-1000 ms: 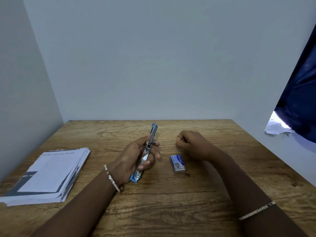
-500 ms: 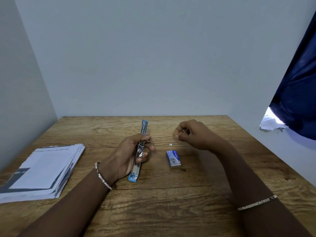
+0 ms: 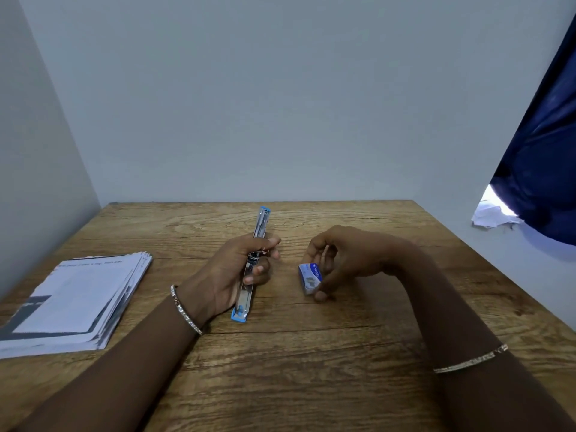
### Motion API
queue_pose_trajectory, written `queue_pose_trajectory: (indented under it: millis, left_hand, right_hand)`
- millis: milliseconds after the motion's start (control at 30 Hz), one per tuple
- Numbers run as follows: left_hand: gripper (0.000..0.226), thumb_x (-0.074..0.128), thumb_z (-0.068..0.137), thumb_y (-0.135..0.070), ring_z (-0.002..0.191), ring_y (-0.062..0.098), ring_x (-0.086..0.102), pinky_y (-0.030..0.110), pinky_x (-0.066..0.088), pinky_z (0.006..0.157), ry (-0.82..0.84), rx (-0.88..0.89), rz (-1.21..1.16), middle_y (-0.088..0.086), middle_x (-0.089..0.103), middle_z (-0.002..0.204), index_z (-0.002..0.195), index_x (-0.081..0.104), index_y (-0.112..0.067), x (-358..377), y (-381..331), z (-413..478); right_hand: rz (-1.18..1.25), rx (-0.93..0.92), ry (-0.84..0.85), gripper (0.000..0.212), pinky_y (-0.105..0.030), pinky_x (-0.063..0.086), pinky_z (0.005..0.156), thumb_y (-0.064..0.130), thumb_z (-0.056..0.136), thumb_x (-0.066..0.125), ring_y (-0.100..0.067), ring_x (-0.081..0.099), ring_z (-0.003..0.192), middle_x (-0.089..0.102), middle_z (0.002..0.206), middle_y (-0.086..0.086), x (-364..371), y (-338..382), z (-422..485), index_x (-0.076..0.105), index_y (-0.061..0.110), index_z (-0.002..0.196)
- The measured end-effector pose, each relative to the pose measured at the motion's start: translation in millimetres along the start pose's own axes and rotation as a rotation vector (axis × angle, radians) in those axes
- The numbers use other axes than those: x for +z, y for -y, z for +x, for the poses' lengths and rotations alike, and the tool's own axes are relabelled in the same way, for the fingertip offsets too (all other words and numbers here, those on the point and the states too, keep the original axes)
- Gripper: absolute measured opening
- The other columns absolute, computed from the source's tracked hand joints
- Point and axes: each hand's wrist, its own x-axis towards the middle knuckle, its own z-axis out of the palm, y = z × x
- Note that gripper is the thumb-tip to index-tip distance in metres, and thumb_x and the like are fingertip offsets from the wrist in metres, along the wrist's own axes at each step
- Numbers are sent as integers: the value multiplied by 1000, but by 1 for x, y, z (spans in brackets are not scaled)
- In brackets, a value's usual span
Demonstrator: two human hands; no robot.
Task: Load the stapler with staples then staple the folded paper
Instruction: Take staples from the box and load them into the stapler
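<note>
My left hand [image 3: 237, 269] grips the blue and silver stapler [image 3: 261, 222], which is swung fully open into one long strip pointing away from me, its near end [image 3: 240, 313] resting on the wooden table [image 3: 311, 369]. To its right lies the small blue and white staple box [image 3: 309, 277] on the table. My right hand [image 3: 349, 257] curls over the box, thumb at its near end and fingers at its far side, touching it. A stack of folded papers [image 3: 78, 300] sits at the table's left edge.
Pale walls close in the table at the back and on the left. A dark blue curtain [image 3: 542, 169] hangs at the right with crumpled white paper [image 3: 491, 215] below it, beyond the table's right edge.
My right hand has come down from a raised pinch near the stapler onto the staple box and closed around it. The left hand still holds the open stapler in about the same place.
</note>
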Motion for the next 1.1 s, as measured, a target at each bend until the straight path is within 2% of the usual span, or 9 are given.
queue_pose_trajectory:
  millis: [67, 233, 367, 467, 633, 700, 867, 1000, 1100]
  left_hand:
    - [13, 56, 91, 0, 31, 6, 39, 14, 26, 27, -39, 9, -2, 8, 62, 72, 102, 62, -1, 1, 2, 2]
    - [14, 59, 96, -9, 26, 3, 32, 13, 23, 26, 32, 41, 43, 1, 63, 51, 108, 57, -2, 5, 1, -1]
    - [20, 69, 88, -15, 24, 4, 26, 12, 21, 27, 37, 58, 5, 6, 38, 53, 104, 60, -7, 0, 0, -3]
    - [13, 70, 84, -15, 23, 3, 27, 11, 22, 26, 51, 107, -30, 1, 46, 49, 91, 61, -11, -2, 0, -3]
    - [27, 74, 81, -16, 25, 2, 29, 11, 24, 27, 48, 141, -44, 11, 58, 79, 103, 59, -8, -3, 1, -3]
    - [27, 74, 80, -16, 26, 3, 30, 11, 24, 27, 29, 160, -55, 9, 52, 76, 101, 59, -10, -3, 1, -2]
    - [14, 72, 83, -19, 24, 4, 29, 12, 21, 28, -2, 198, -110, -1, 43, 43, 86, 59, -13, -7, 0, 1]
    - [14, 72, 84, -21, 23, 6, 26, 13, 25, 27, -23, 216, -98, 0, 36, 37, 70, 70, -17, -11, -1, 1]
    - [14, 72, 83, -22, 24, 5, 26, 14, 26, 27, -39, 228, -69, -1, 35, 38, 88, 67, -10, -12, -2, 1]
  right_hand:
    - [22, -53, -112, 49, -27, 53, 75, 30, 59, 95, -4, 62, 79, 73, 91, 4, 1, 3, 2, 74, 26, 103]
    - [212, -194, -315, 54, -6, 42, 61, 25, 66, 92, -17, 65, 90, 68, 114, 14, 3, 8, 8, 71, 27, 116]
    - [334, -257, -316, 55, -5, 42, 56, 16, 67, 91, -8, 66, 79, 69, 117, 12, 8, 12, 12, 68, 29, 115]
    - [413, -291, -301, 54, -7, 44, 56, 12, 67, 91, -9, 67, 74, 70, 114, 6, 10, 12, 14, 66, 28, 112]
    - [452, -319, -305, 54, -9, 46, 57, 9, 68, 90, -14, 68, 76, 69, 118, 0, 13, 12, 17, 64, 20, 115]
    - [461, -318, -322, 54, -10, 47, 59, 9, 69, 89, -15, 69, 77, 67, 121, 0, 14, 13, 17, 64, 18, 116]
    - [377, -290, -393, 56, -22, 51, 63, 32, 66, 92, -14, 68, 70, 65, 116, 7, 20, 20, 16, 61, 27, 113]
    - [345, -293, -489, 53, -39, 59, 60, 41, 65, 90, -25, 70, 64, 64, 105, 2, 28, 28, 19, 60, 25, 106]
    - [317, -307, -580, 45, -42, 60, 61, 33, 71, 88, -22, 71, 62, 66, 99, 0, 30, 30, 20, 61, 21, 104]
